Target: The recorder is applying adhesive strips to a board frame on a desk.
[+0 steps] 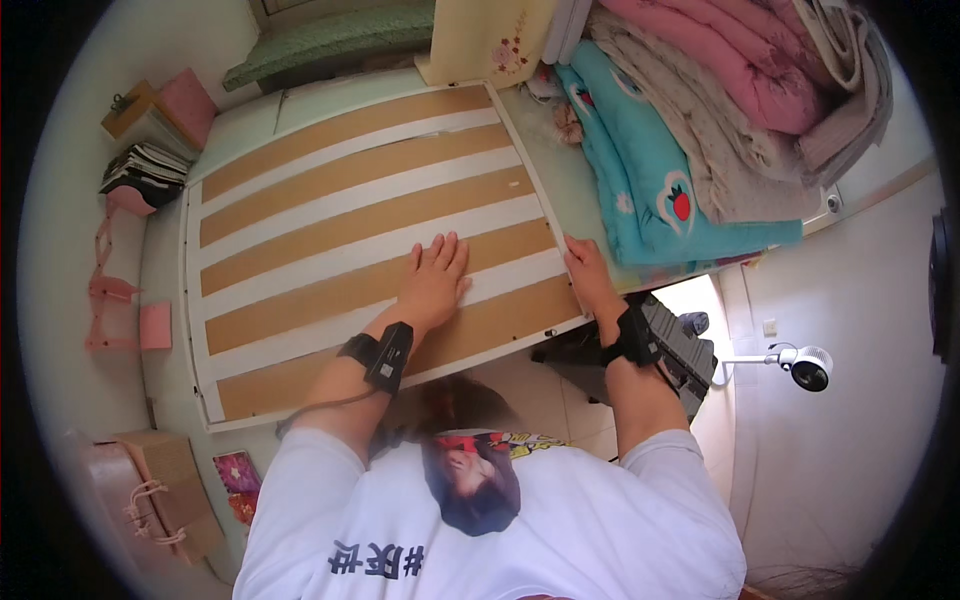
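Head view showed your left hand (434,277) lying flat and open, fingers spread, on the slatted bed board (330,220) near the frame's centre. Your right hand (587,277) was closed around the board's right edge, just right of centre. The board, with tan and white stripes, filled the middle and upper left of the frame. Folded quilts (700,120) were heaped at upper right, stacked books (145,165) sat at upper left, and a paper bag (170,490) stood at lower left
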`<state>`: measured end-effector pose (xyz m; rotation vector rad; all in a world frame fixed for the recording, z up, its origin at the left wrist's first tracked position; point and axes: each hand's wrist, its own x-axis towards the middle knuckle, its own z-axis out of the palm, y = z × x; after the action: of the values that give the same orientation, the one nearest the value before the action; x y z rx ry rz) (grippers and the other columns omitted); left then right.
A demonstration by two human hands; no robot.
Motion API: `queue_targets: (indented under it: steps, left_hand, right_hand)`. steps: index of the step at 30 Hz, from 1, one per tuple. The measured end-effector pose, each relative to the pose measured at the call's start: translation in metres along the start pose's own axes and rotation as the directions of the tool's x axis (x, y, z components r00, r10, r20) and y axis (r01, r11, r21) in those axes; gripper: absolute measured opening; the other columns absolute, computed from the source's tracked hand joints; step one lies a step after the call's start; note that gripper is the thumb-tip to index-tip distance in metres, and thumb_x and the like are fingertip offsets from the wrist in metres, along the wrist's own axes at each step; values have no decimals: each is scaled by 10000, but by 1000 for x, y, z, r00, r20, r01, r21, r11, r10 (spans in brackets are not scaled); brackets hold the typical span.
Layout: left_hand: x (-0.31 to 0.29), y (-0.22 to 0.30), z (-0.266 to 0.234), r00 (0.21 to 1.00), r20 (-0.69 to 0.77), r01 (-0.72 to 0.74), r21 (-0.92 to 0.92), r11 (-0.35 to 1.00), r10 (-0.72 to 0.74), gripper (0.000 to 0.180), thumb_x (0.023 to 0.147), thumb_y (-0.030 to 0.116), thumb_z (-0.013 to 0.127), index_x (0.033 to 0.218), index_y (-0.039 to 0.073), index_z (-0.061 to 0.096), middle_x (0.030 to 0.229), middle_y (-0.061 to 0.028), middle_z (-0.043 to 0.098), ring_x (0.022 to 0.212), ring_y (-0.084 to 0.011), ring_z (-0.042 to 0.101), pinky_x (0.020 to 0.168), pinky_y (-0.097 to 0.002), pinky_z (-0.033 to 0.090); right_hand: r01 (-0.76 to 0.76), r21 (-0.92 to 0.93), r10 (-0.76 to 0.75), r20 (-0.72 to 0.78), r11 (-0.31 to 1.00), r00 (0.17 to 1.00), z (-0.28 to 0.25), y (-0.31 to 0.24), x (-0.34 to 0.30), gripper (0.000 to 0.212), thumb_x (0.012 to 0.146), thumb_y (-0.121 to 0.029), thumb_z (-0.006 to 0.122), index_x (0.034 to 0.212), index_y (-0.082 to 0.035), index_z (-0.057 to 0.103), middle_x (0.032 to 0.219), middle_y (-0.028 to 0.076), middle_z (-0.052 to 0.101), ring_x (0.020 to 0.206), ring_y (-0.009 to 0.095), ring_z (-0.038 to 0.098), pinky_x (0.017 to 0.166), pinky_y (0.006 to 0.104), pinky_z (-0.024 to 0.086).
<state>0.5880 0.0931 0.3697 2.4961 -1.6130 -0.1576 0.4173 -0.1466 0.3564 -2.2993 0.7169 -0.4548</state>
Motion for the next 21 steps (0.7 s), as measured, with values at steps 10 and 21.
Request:
queue_targets:
  steps: [10, 21]
  left_hand:
    - [-35, 21, -37, 998, -48, 28, -8, 1000, -28, 657, 864, 437, 482, 1387, 99, 273, 1450, -135, 240, 1343, -298, 218, 1080, -512, 105]
    - [-79, 46, -18, 982, 107, -159, 26, 987, 155, 829, 631, 347, 723, 1352, 167, 355, 1400, -145, 329, 1293, -336, 311, 1061, -510, 197]
  right_hand:
    - [-323, 675, 322, 131, 664, 937, -38, -1, -67, 409, 946, -222, 456, 1273, 22, 449, 1146, 104, 545, 1025, 179, 525, 915, 307, 401]
    - [-243, 408, 198, 149, 880, 969, -47, -7, -89, 284, 888, -128, 502, 1129, 4, 575, 960, 93, 574, 910, 200, 546, 841, 284, 408]
